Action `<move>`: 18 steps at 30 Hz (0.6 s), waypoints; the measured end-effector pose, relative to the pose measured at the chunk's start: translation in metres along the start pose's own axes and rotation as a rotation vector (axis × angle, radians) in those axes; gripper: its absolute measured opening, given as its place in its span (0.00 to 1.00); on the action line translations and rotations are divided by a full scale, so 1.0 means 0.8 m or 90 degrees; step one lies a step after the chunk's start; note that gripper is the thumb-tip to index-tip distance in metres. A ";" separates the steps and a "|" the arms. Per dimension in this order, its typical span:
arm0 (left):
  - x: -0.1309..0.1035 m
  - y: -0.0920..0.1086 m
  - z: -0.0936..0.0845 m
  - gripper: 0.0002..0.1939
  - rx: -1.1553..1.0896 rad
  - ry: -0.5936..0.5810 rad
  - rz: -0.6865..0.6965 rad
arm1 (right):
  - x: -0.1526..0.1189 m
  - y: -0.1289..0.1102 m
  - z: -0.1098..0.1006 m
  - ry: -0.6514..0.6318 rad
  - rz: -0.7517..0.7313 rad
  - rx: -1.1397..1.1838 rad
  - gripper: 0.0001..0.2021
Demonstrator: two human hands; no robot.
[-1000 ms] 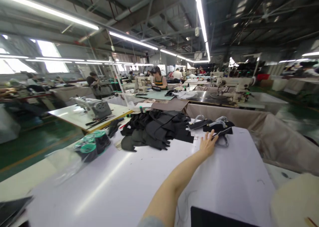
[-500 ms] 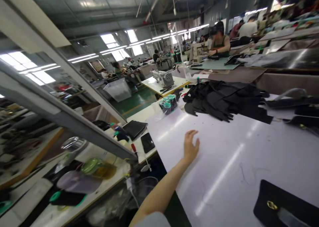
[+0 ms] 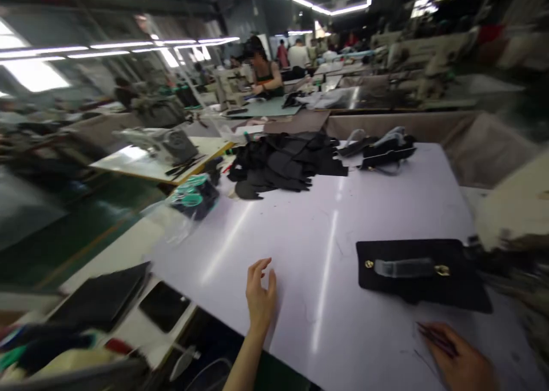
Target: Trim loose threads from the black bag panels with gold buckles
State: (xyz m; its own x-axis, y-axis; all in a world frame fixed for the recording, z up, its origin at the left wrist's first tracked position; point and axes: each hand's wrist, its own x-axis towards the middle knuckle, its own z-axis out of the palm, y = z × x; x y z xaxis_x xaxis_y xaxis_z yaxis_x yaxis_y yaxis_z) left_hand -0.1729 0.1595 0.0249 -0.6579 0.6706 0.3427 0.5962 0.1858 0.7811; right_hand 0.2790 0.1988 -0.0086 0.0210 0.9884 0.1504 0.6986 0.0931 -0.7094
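My left hand [image 3: 259, 296] rests open near the front left edge of the white table [image 3: 300, 231], fingers slightly apart, holding nothing. My right hand [image 3: 461, 359] is at the bottom right, closed on a thin dark tool [image 3: 433, 332] whose tip points left. A flat black leather piece [image 3: 422, 274] with gold studs and a clear-wrapped strap lies just above my right hand. A heap of black cut pieces [image 3: 285, 159] sits at the far middle of the table.
Black strap parts [image 3: 384, 148] lie at the far right of the table. A bag of teal thread spools [image 3: 193, 194] sits at the left edge. A black folder [image 3: 100, 296] and phone [image 3: 165, 305] lie lower left. A person [image 3: 266, 71] sews at a table beyond.
The view swung back right and down. My left arm pulled back from the far strap parts to the table's near edge. My right hand with the tool came into view.
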 end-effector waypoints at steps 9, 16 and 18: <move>-0.076 0.180 0.105 0.10 -0.281 -0.427 0.150 | -0.014 0.007 -0.023 0.072 0.033 -0.122 0.19; -0.156 0.239 0.153 0.12 -0.406 -0.688 -0.080 | 0.024 -0.036 -0.051 0.152 0.079 0.071 0.21; -0.172 0.249 0.174 0.17 -0.482 -0.739 -0.211 | 0.044 -0.057 -0.068 0.114 0.155 0.246 0.20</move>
State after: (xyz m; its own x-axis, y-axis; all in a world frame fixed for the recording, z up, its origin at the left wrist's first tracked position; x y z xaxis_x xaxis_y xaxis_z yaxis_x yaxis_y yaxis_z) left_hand 0.1003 0.2043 0.0605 0.2480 0.9398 -0.2350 -0.1372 0.2742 0.9518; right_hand 0.2867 0.2225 0.0666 0.2970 0.9540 0.0399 0.3425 -0.0675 -0.9371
